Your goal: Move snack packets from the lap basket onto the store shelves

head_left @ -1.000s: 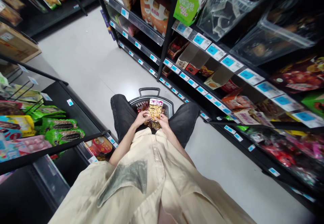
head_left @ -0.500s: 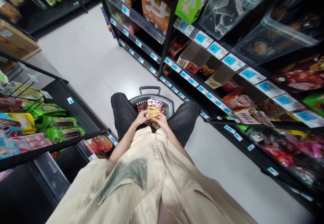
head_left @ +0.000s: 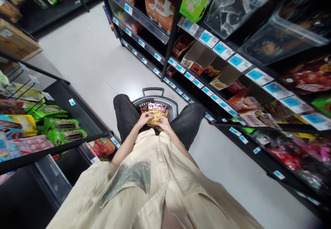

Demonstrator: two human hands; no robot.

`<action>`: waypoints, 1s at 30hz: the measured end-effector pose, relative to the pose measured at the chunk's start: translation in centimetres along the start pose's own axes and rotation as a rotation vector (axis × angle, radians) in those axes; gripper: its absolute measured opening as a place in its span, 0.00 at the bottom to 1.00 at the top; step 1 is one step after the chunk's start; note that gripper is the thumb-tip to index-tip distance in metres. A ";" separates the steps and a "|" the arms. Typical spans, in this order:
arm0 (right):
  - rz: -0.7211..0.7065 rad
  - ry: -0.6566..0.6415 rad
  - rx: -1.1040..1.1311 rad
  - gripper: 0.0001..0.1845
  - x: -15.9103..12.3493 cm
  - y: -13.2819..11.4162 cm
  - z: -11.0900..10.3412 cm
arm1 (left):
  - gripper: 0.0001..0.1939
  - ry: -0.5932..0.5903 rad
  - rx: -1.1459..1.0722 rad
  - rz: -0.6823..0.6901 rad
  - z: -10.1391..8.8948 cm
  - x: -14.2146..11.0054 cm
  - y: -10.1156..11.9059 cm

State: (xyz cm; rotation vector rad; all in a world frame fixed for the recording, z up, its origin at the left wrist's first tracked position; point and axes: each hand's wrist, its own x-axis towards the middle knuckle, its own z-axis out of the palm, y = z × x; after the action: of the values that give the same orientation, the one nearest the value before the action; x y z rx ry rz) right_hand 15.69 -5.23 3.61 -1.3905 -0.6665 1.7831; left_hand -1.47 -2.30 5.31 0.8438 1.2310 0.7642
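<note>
Here, both hands hold a gold snack packet (pink-and-white top) over a dark basket on pale floor between stocked shelves.

Looks like glossy plastic on the packet between the fingers, smooth matt plastic on the basket beyond.

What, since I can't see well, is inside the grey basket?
Shiny wrapped items show around the gold packet held in the left hand and right hand; anything beneath packet and hands is covered.
</note>
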 end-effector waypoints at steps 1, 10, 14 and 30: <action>-0.016 -0.007 -0.006 0.32 0.0 0.0 0.1 | 0.23 0.001 0.005 0.001 0.0 0.0 0.1; -0.134 0.045 -0.085 0.28 0.9 0.4 -0.4 | 0.18 0.004 0.163 0.002 0.0 0.4 -0.4; -0.167 0.045 -0.109 0.27 0.9 0.6 -0.6 | 0.17 -0.001 0.155 0.002 0.1 0.4 -0.4; -0.178 0.166 -0.249 0.31 0.6 0.1 -1.0 | 0.24 -0.021 -0.025 -0.081 0.1 0.4 -0.6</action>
State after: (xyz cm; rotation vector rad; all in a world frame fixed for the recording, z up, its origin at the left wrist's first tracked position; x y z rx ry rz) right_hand 16.54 -4.86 2.91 -1.5709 -0.9160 1.4653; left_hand -1.28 -2.29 4.59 0.7756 1.2271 0.7021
